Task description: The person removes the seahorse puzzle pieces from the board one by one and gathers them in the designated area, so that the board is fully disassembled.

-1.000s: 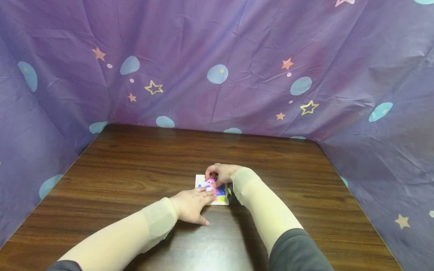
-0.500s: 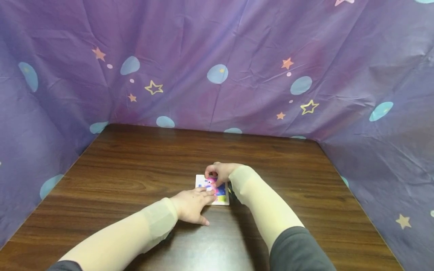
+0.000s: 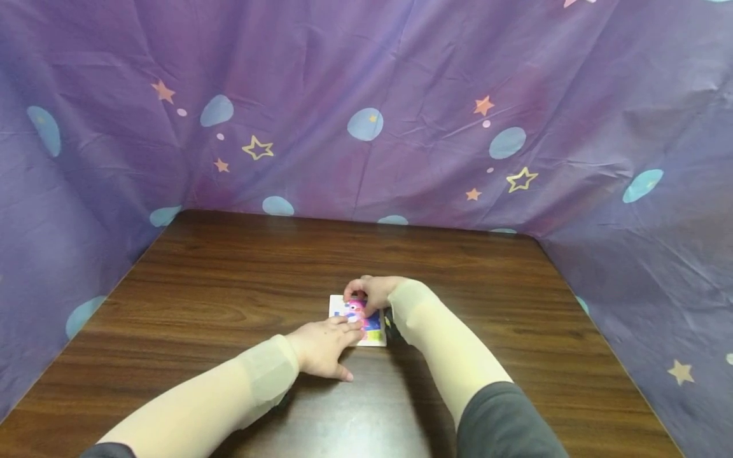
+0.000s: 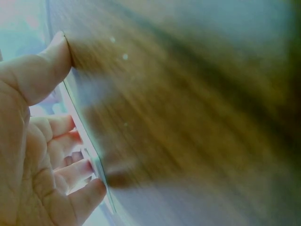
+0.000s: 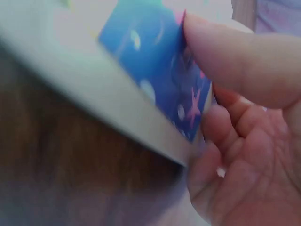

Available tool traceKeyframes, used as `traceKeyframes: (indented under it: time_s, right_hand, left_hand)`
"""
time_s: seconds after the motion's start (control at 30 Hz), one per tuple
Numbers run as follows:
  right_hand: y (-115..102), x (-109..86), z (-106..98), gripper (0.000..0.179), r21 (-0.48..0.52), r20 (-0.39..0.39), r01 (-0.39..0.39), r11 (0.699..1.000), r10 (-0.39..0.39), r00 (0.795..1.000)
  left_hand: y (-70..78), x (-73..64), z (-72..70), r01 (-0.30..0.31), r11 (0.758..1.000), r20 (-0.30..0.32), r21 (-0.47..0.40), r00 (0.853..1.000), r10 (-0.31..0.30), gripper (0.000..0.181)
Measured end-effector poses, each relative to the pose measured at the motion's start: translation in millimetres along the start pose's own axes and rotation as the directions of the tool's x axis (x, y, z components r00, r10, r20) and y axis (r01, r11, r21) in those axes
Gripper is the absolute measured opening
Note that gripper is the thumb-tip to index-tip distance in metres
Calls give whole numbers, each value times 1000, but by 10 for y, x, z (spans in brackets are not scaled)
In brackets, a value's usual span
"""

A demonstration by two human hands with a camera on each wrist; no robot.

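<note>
A small flat picture board [image 3: 375, 323] with a white border lies on the table, showing a pink cartoon figure on blue and yellow. My left hand [image 3: 322, 346] rests on its near left part, fingers straight and spread, thumb out over the table. In the left wrist view, the left fingertips [image 4: 87, 167] meet the board's edge. At the far side my right hand [image 3: 376, 292] pinches the board, thumb on the picture and curled fingers at the edge. The right wrist view shows a blue section [image 5: 164, 70] with a pink starfish beside the right thumb [image 5: 235, 61]. Hands hide part of the picture.
The brown wood-grain table [image 3: 229, 267] spreads around both hands. A purple cloth [image 3: 321, 83] with stars and blue spots hangs behind it and at both sides.
Both hands keep their places on the board, and the board stays put. The head view has shifted very slightly.
</note>
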State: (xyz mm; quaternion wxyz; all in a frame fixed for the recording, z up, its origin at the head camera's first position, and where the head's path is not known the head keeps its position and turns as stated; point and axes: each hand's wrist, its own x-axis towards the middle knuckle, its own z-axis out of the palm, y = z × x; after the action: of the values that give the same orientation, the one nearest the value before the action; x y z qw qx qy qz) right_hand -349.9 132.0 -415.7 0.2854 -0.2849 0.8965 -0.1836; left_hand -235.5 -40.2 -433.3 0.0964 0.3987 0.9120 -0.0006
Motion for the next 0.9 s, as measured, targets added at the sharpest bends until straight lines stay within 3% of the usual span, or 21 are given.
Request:
traceKeyframes:
  time_s: [0.17,0.27,0.9]
  right_hand:
    - [48,50,52,42,226,-4,-37,973,39,999]
    - [73,86,85,43,295,-26,-36,955,45,999]
    - [63,111,129,39,372,-38,-42,927,61,997]
  left_hand:
    - [2,0,5,8,1000,5,-6,1000,-8,84]
    - [7,-5,-8,7,1000,3,-13,1000,-7,84]
    - [6,1,-23,14,999,8,-32,1000,-13,85]
